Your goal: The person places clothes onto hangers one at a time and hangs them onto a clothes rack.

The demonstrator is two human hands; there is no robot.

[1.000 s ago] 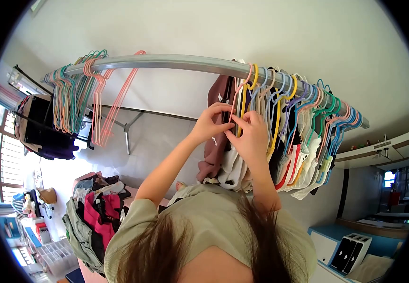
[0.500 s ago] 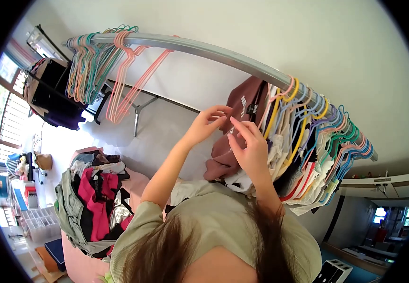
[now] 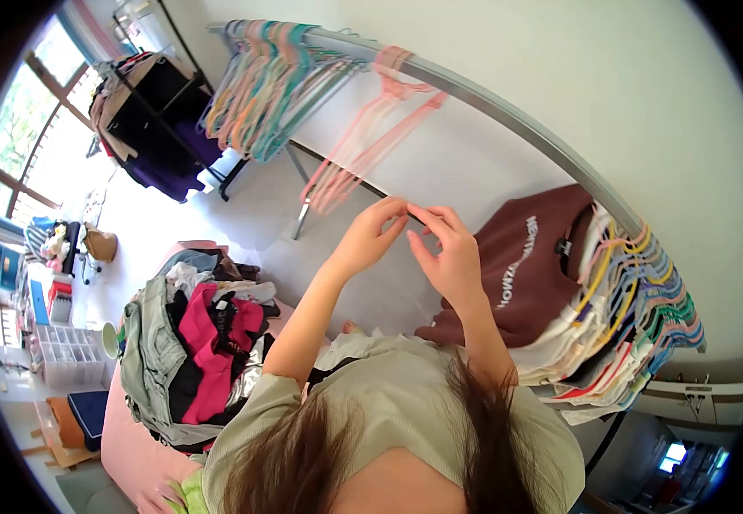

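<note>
Both hands are raised in front of my chest, fingertips close together. My left hand (image 3: 371, 233) has its fingers curved and the thumb apart from them, with nothing visible in it. My right hand (image 3: 448, 253) faces it, index finger and thumb spread; whether the fingertips touch the left ones I cannot tell. To the right of my right hand hangs a maroon sweatshirt (image 3: 517, 257) with white lettering and a dark neck label. Beyond my left hand, several pink hangers (image 3: 354, 154) hang from the metal rail (image 3: 508, 107).
Many bare coloured hangers (image 3: 260, 94) crowd the rail's left end. White and dark clothes on hangers (image 3: 620, 300) fill its right end. At lower left, a heap of clothes (image 3: 204, 343) lies on a pink surface (image 3: 123, 445). A dark clothes rack (image 3: 157, 120) stands behind.
My view has turned left, so the rail and heap appear farther right. The hands have drawn closer together at the fingertips. More of the maroon sweatshirt's front shows.
</note>
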